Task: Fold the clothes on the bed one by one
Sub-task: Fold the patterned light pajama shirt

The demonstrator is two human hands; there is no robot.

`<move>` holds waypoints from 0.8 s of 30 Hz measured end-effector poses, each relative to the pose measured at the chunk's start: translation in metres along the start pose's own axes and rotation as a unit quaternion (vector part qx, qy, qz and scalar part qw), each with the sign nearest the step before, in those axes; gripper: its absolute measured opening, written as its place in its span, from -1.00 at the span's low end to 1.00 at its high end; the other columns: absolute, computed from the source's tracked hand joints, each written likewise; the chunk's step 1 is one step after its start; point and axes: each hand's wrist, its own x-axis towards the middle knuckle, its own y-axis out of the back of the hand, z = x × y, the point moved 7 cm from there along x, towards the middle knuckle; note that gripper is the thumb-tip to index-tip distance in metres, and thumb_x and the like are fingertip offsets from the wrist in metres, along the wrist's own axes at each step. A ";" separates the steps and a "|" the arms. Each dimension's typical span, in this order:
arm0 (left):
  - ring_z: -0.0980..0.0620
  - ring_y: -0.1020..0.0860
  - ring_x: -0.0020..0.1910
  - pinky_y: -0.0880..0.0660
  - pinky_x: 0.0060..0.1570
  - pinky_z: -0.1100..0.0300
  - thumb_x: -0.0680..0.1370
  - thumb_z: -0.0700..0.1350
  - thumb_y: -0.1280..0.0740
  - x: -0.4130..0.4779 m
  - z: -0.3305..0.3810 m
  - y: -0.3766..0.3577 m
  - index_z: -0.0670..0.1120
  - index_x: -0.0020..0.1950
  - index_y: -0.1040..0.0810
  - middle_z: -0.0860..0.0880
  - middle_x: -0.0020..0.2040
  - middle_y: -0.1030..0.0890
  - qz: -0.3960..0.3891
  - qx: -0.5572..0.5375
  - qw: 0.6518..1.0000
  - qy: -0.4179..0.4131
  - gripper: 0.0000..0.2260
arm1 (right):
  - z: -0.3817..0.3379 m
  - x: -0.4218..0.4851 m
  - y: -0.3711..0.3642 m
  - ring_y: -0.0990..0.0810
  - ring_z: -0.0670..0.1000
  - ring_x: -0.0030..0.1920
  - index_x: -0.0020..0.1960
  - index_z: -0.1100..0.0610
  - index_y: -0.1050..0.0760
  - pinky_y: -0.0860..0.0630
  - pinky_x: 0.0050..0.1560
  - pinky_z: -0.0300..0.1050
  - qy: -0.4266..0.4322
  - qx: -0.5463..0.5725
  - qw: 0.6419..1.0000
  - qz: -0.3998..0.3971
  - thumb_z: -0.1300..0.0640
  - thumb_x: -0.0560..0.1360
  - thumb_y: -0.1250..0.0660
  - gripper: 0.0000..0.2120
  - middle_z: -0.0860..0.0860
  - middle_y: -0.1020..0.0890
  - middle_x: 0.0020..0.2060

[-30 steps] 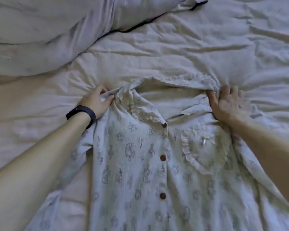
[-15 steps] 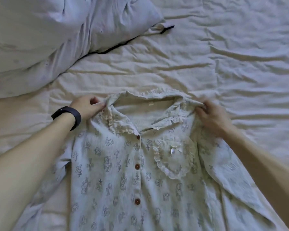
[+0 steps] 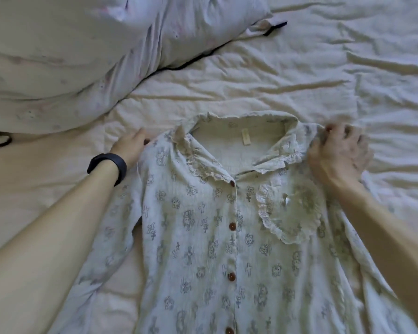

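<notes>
The wrinkled bed carries a pillow at far left. The printed shirt lies mid-bed, front up and buttoned, with its long axis running away from the person and its collar farthest. The left hand pinches one shoulder edge. The right hand bunches the other shoulder in curled fingers. A dark wristband circles the left wrist.

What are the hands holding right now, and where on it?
Both hold the buttoned shirt at its shoulders: the left hand pinches one shoulder edge, the right hand grips the other, beside the collar.
</notes>
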 end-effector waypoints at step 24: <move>0.00 -0.51 0.13 -0.47 0.06 0.10 0.39 0.39 -0.41 -0.088 -0.205 0.072 0.04 0.35 -0.41 0.07 0.18 -0.51 -0.120 -0.044 0.991 0.029 -0.33 | -0.190 -0.242 -0.103 0.08 0.20 0.63 0.63 -0.20 0.13 0.08 0.57 0.34 0.210 -0.123 0.930 -0.277 -0.24 0.66 -0.03 -0.39 0.10 0.06 0.65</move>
